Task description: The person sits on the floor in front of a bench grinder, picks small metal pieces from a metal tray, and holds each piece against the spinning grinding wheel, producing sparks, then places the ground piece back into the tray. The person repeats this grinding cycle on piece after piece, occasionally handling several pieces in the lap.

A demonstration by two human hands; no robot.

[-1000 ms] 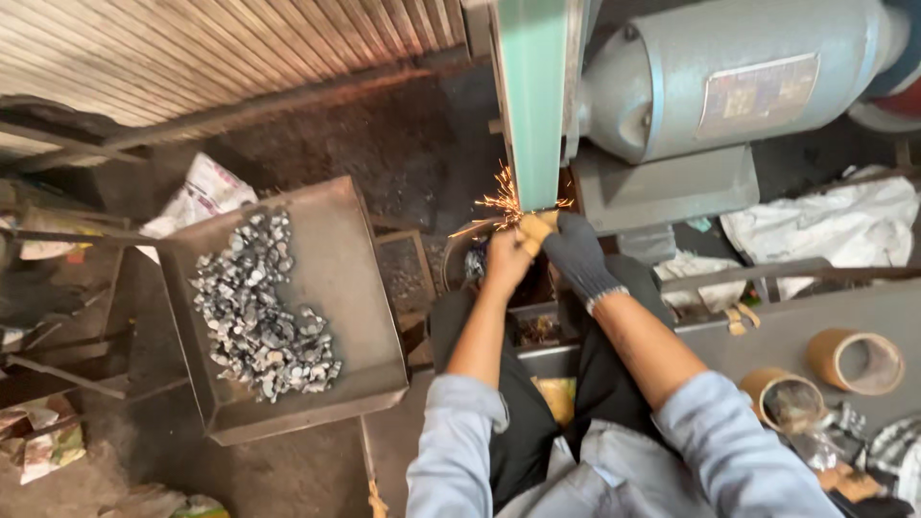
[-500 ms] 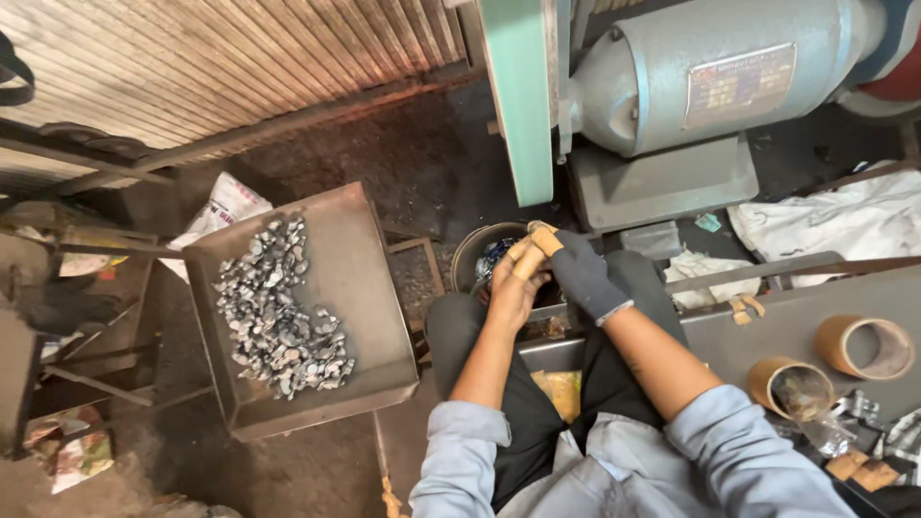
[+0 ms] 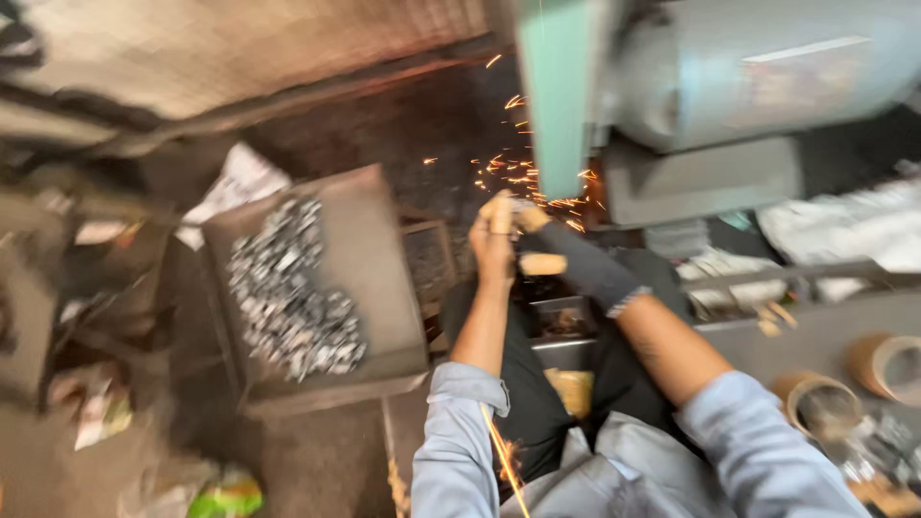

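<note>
My left hand (image 3: 494, 240) is bare and my right hand (image 3: 576, 264) wears a dark glove. Both are pressed together around a small workpiece (image 3: 513, 213) held up against the green-guarded grinding wheel (image 3: 556, 105). The piece itself is mostly hidden by my fingers and the picture is blurred. Orange sparks (image 3: 518, 177) spray left of the wheel and a streak falls by my left sleeve. The grey motor housing (image 3: 767, 77) sits right of the wheel.
A metal tray (image 3: 384, 278) with a heap of several small shiny metal parts (image 3: 288, 297) stands to my left. A small box (image 3: 561, 321) sits below my hands. Tape rolls (image 3: 887, 364) lie on the bench at right. Papers and litter cover the floor at left.
My hands have risen from the container below back up to the wheel, and sparks fly again. The view has swung and blurred.
</note>
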